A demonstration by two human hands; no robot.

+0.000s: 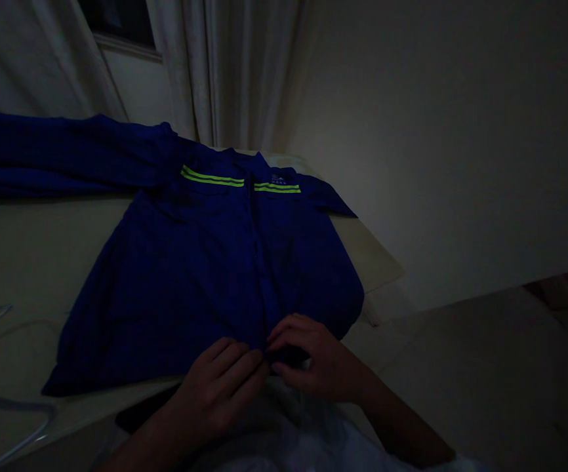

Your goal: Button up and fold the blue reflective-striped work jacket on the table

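A dark blue jacket (200, 262) with bright yellow-green stripes across the chest lies spread face up on a pale table. Its front opening runs down the middle to the bottom hem. At that hem, my left hand (222, 380) has its fingers pressed together on the fabric by the opening. Beside it, my right hand (316, 357) pinches the other edge with thumb and fingers. The two hands nearly touch. The light is dim, and the exact bit of fabric or fastener between the fingertips is hidden.
The pale table (8, 262) has a white cable (18, 446) near its left front edge. Curtains (244, 72) hang behind it, and a plain wall (451, 144) rises to the right. The jacket's left-hand sleeve (58, 157) stretches out of view.
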